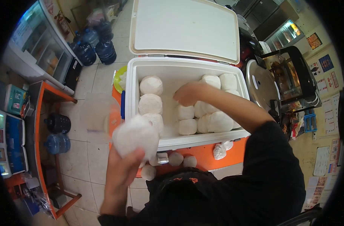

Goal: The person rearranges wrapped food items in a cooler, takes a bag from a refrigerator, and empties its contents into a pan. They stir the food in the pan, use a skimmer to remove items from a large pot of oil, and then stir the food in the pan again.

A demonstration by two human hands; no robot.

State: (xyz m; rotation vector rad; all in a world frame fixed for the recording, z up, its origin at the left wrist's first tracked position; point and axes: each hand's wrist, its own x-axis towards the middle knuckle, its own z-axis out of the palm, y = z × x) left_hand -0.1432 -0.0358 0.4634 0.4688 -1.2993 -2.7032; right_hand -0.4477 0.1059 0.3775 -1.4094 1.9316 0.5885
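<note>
My left hand (128,164) is closed on a white ball (136,137), blurred by motion, held up in front of the left front corner of a white cooler (187,142). Inside the cooler, round white balls (151,85) form a column along the left wall, and more balls (219,121) fill the right part. My right hand (190,93) is over the middle of the cooler, beside the right group, fingers curled down; whether anything is in them is hidden.
The cooler's lid (185,28) stands open behind it. Several small white balls (175,159) lie near the orange table's front edge (202,156). A green bowl (120,79) is at the left. A large round pot (260,81) stands to the right.
</note>
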